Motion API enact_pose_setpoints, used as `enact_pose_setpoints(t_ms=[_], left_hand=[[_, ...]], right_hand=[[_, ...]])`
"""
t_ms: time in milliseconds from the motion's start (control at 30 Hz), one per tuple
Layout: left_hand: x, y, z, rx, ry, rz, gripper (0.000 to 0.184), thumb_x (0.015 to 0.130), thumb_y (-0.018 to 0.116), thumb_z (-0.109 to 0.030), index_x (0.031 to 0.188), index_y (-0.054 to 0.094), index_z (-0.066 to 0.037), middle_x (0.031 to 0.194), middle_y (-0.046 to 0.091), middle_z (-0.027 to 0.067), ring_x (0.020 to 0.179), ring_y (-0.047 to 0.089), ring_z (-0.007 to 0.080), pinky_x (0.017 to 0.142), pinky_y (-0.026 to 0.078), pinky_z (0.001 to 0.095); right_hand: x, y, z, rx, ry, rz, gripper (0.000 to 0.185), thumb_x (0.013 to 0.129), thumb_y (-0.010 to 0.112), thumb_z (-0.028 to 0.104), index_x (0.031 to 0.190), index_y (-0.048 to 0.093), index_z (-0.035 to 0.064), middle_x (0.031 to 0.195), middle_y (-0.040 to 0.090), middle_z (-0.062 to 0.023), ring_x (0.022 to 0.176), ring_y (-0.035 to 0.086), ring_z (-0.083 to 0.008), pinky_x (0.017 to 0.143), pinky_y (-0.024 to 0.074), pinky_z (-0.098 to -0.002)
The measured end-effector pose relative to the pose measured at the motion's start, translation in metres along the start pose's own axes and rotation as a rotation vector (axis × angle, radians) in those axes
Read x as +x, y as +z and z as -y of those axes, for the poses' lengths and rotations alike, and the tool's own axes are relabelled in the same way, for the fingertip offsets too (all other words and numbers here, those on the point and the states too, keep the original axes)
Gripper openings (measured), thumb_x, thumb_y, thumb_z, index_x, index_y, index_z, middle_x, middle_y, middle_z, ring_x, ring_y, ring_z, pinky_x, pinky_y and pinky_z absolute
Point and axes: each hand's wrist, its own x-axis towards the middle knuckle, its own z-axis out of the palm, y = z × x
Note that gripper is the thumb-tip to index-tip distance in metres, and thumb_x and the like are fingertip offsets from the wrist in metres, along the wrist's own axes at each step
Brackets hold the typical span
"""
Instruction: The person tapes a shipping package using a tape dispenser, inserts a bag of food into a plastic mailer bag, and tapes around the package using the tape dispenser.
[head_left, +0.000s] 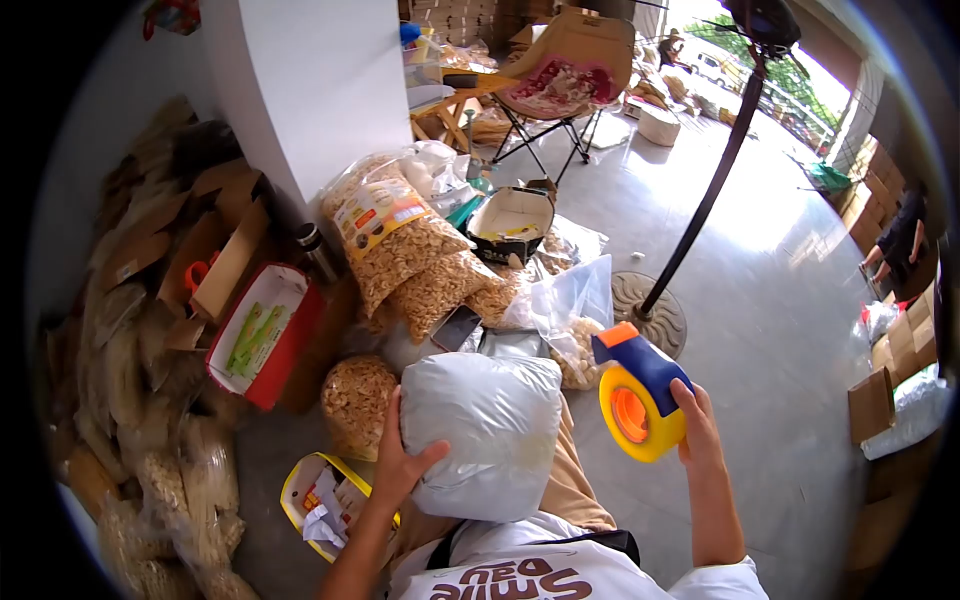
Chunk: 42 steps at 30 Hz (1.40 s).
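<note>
A plump grey plastic mailing bag [485, 435] rests on my lap. My left hand [405, 455] presses against its left side, thumb lying over the front and the other fingers mostly hidden along the edge. Held out to the right of the bag is a tape dispenser [655, 375], blue with an orange tip, carrying a yellow roll of tape [655, 425] on an orange hub. My right hand [695, 420] is closed around the dispenser's rear end. The dispenser and the bag are apart.
Clear bags of brown dried pieces [410, 235] lie ahead, beside a black-rimmed box [510, 225] and a phone [457, 328]. A red box [262, 335] and a yellow-rimmed bin [330, 500] stand left. A pole on a round base [648, 310] rises ahead right. A person [900, 240] is far right.
</note>
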Motion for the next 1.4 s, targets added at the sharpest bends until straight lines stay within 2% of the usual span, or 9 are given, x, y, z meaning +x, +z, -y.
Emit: enact_pose_setpoints(t_ms=[267, 433, 567, 833, 933, 1000, 1133, 1200, 1400], left_hand=[[0.002, -0.002, 0.001, 0.001, 0.017, -0.005, 0.095, 0.065, 0.076, -0.023, 0.135, 0.017, 0.004, 0.132, 0.034, 0.0172, 0.12, 0.036, 0.0234, 0.1, 0.028, 0.0316], [0.005, -0.003, -0.001, -0.034, -0.034, 0.01, 0.096, 0.066, 0.076, -0.023, 0.136, 0.016, 0.004, 0.132, 0.033, 0.0172, 0.12, 0.035, 0.0232, 0.1, 0.028, 0.0316], [0.008, -0.005, 0.007, -0.083, -0.043, 0.033, 0.095, 0.067, 0.074, -0.024, 0.136, 0.015, 0.004, 0.133, 0.032, 0.0168, 0.121, 0.034, 0.023, 0.101, 0.027, 0.0317], [-0.01, -0.008, 0.025, -0.171, -0.092, -0.071, 0.088, 0.072, 0.07, -0.027, 0.137, 0.018, 0.0, 0.138, 0.028, 0.0159, 0.126, 0.028, 0.0237, 0.104, 0.02, 0.0315], [-0.023, -0.007, 0.027, -0.26, -0.154, -0.101, 0.083, 0.074, 0.067, -0.026, 0.137, 0.018, -0.001, 0.139, 0.026, 0.0149, 0.128, 0.026, 0.0242, 0.104, 0.019, 0.0315], [-0.03, -0.013, 0.037, -0.447, -0.344, -0.109, 0.082, 0.075, 0.066, -0.025, 0.138, 0.018, 0.0, 0.14, 0.024, 0.0145, 0.128, 0.024, 0.0236, 0.105, 0.018, 0.0312], [-0.048, -0.016, 0.039, -0.299, -0.331, -0.062, 0.083, 0.076, 0.065, -0.028, 0.138, 0.017, 0.0, 0.139, 0.025, 0.0161, 0.129, 0.023, 0.0245, 0.105, 0.017, 0.0311], [-0.06, -0.013, 0.053, -0.051, -0.264, -0.04, 0.087, 0.075, 0.067, -0.032, 0.137, 0.015, 0.002, 0.137, 0.025, 0.0186, 0.128, 0.023, 0.0258, 0.106, 0.017, 0.0321], [-0.079, -0.013, 0.064, -0.089, -0.221, -0.021, 0.094, 0.071, 0.07, -0.036, 0.134, 0.016, 0.007, 0.136, 0.026, 0.0216, 0.128, 0.024, 0.0275, 0.105, 0.017, 0.034]], right_hand=[[0.013, 0.032, -0.011, 0.216, 0.02, 0.085, 0.035, 0.085, 0.059, 0.026, 0.104, 0.051, -0.0019, 0.09, 0.061, -0.0085, 0.08, 0.06, -0.0112, 0.072, 0.0483, -0.0236], [0.018, 0.04, -0.04, 0.076, -0.005, 0.081, 0.026, 0.084, 0.06, 0.021, 0.097, 0.047, 0.0021, 0.091, 0.061, -0.0099, 0.08, 0.061, -0.0133, 0.071, 0.0484, -0.0245], [0.019, 0.041, -0.077, -0.123, -0.042, 0.043, 0.024, 0.087, 0.057, 0.021, 0.097, 0.045, 0.0033, 0.086, 0.055, -0.0021, 0.077, 0.052, -0.0054, 0.07, 0.0434, -0.0215], [0.011, 0.061, -0.103, -0.263, -0.123, -0.066, 0.037, 0.083, 0.063, 0.028, 0.095, 0.042, 0.0004, 0.078, 0.053, -0.0041, 0.07, 0.048, -0.0061, 0.063, 0.0421, -0.0218], [0.004, 0.067, -0.105, -0.228, -0.115, -0.111, 0.034, 0.084, 0.062, 0.027, 0.094, 0.042, 0.0014, 0.079, 0.051, -0.0028, 0.072, 0.047, -0.0059, 0.065, 0.0406, -0.0214], [0.001, 0.07, -0.101, -0.202, -0.108, -0.113, 0.031, 0.085, 0.061, 0.025, 0.094, 0.043, 0.0024, 0.08, 0.051, -0.0021, 0.073, 0.046, -0.0055, 0.066, 0.0399, -0.0208], [-0.002, 0.068, -0.105, -0.048, -0.089, -0.082, 0.022, 0.086, 0.058, 0.019, 0.094, 0.043, 0.005, 0.084, 0.05, -0.0006, 0.076, 0.045, -0.0048, 0.068, 0.0381, -0.0195], [-0.004, 0.068, -0.099, -0.039, -0.067, -0.088, 0.02, 0.086, 0.057, 0.017, 0.096, 0.044, 0.0055, 0.085, 0.05, -0.0004, 0.077, 0.045, -0.0048, 0.069, 0.0379, -0.0193], [-0.004, 0.077, -0.096, -0.073, -0.072, -0.174, 0.021, 0.085, 0.059, 0.015, 0.097, 0.044, 0.0055, 0.088, 0.05, 0.0001, 0.078, 0.046, -0.0046, 0.069, 0.0388, -0.0195]])
